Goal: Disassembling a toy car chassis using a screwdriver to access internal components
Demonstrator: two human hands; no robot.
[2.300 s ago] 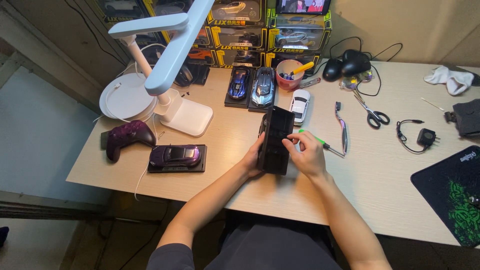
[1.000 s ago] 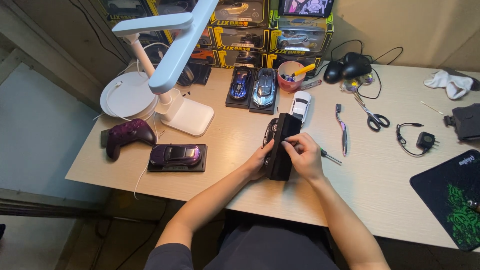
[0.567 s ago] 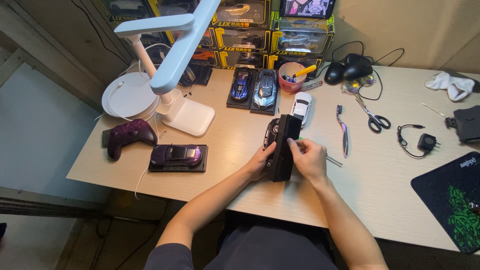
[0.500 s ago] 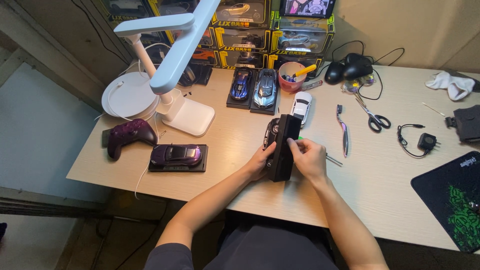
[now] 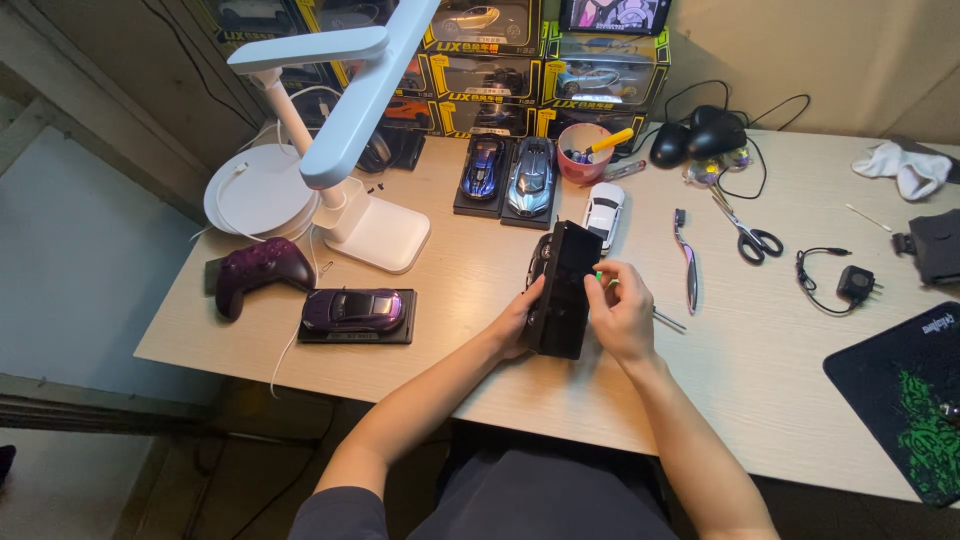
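We see both hands near the front edge of the pale wooden desk (image 5: 770, 400), holding a model car tipped on edge on its flat black rectangular display base (image 5: 563, 292). The left hand (image 5: 517, 322) grips the base's left side, fingers curled around it. The right hand (image 5: 622, 318) steadies the underside, pinching a slim green-tipped screwdriver (image 5: 655, 317). The car looks still fastened to its base; freeing it remains.
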